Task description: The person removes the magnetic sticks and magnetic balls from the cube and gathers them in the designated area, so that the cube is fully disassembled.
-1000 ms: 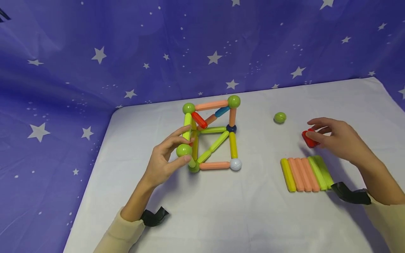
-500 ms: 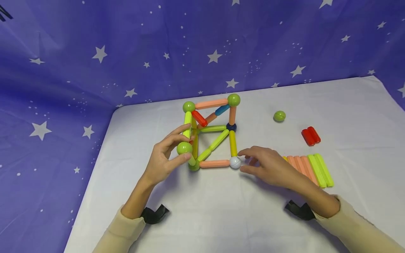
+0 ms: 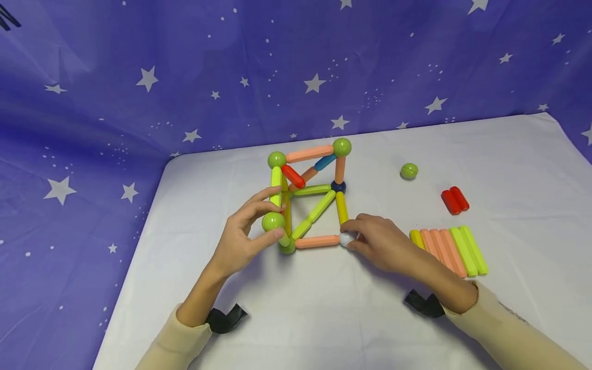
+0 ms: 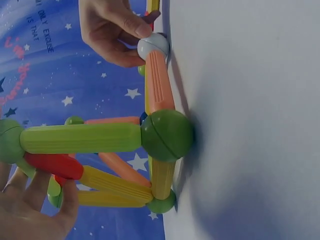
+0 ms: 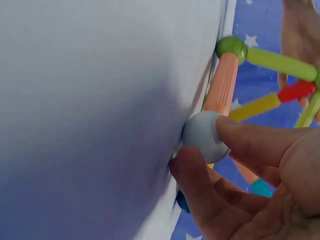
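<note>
Head view gives us a person's right hand [image 3: 381, 242] with its thumb and fingers pinched on a white ball [image 3: 347, 239] at the near right corner of a frame [image 3: 321, 207] built of rods and balls. From that ball we follow a ribbed salmon rod [image 3: 317, 241] leading toward the left hand [image 3: 245, 231], and a yellow rod [image 3: 341, 207] running away from the right fingertips to a dark blue ball [image 3: 338, 186]. We see the left hand curled round the frame's near left side, its thumb and fingers about an upper green ball [image 3: 273, 223]; in the left wrist view its fingers touch a red rod [image 4: 55, 166] slanting down from that corner. The frame thus stands between the hands on a white cloth [image 3: 296, 318]. To the right of the right hand we find six rods [image 3: 445, 253] laid side by side, partly hidden by its forearm. Beyond them lie two short red rods [image 3: 455, 200], touching, and farther from the hand, a loose green ball [image 3: 409, 171].
</note>
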Motion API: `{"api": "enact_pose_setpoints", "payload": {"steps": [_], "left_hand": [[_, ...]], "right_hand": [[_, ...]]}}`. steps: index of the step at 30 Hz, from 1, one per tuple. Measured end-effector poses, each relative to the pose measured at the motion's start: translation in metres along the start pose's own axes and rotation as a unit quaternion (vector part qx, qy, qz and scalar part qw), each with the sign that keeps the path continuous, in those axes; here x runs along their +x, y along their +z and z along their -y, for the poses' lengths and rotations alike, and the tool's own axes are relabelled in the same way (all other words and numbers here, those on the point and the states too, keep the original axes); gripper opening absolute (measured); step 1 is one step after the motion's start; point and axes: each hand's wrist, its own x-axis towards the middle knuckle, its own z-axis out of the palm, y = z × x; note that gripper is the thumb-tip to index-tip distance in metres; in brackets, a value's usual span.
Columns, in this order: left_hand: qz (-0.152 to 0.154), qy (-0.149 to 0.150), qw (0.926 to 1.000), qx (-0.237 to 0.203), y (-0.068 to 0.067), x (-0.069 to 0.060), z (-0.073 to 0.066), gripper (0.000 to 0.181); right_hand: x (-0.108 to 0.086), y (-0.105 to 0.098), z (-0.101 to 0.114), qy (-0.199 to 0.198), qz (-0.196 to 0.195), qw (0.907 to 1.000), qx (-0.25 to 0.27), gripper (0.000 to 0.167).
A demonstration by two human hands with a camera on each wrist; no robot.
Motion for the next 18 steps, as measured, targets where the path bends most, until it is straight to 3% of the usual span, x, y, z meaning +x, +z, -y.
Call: {"api": "enact_pose_setpoints", "payload": {"steps": [10, 18], "left_hand": [[0.034, 0.012, 0.9986, 0.040, 0.006, -0.009, -0.011, 0.042], [0.034, 0.018, 0.9990, 0.022, 0.007, -0.007, -0.008, 0.056]], "right_hand": [[-0.001, -0.010, -0.015, 0.011, -0.003, 0.9983, 0.058, 0.028], [0.001, -0.004, -0.015, 0.025, -0.021, 0.9978, 0.057, 0.025]]}}
